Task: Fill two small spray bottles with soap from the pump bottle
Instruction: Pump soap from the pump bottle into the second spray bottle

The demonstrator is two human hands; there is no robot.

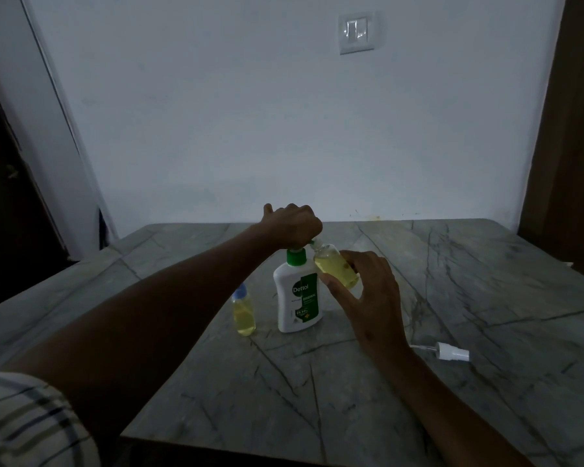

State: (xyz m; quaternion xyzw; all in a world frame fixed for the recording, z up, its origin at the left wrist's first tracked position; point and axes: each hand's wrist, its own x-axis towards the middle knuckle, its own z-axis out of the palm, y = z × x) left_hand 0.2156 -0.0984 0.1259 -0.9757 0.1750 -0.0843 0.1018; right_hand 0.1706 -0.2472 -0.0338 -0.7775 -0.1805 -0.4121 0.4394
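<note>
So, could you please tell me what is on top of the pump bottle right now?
The left hand rests over the pump bottle, covering its pump head. Only the green collar shows, and the spout tip meeting the tilted spray bottle.

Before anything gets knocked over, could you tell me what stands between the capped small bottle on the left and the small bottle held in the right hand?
The head view shows the white Dettol pump bottle with green collar standing between them.

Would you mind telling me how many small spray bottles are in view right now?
2. One capped bottle stands on the table, left of the pump bottle. The other, uncapped bottle, is held tilted in the right hand at the pump's spout. None seem hidden.
</note>
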